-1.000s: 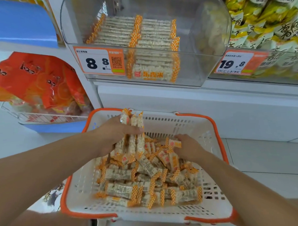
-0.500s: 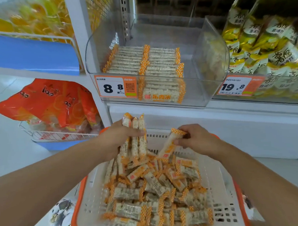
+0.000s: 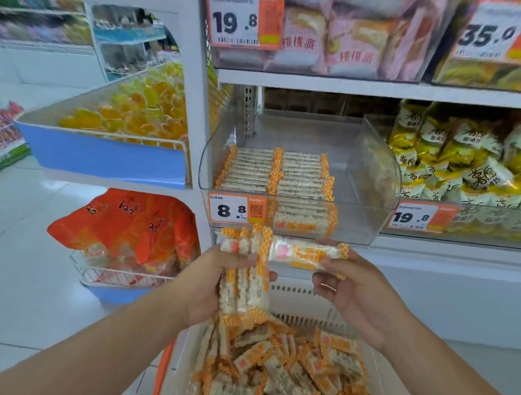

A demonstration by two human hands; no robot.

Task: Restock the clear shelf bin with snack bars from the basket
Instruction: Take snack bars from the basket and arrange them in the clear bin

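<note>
My left hand (image 3: 206, 284) grips an upright bunch of snack bars (image 3: 244, 275) in white and orange wrappers, just below the clear shelf bin (image 3: 368, 168). My right hand (image 3: 349, 286) holds one more snack bar (image 3: 303, 252) lying sideways, its left end against the bunch. Neat rows of bars (image 3: 270, 173) fill the bin's left part; its right part is bare. Under both hands stands the white basket (image 3: 299, 294) with an orange rim, holding a loose heap of bars (image 3: 278, 366).
An orange price tag reading 8.8 (image 3: 237, 208) sits on the bin's front. Yellow snack bags (image 3: 466, 158) fill the bin to the right. Left of the shelf post are a blue-fronted tray of yellow sweets (image 3: 124, 119) and a wire basket with orange bags (image 3: 129, 227).
Both hands rose from the basket toward the bin. My right hand picked up one bar and brought it against the bunch in my left hand. The view tilted upward.
</note>
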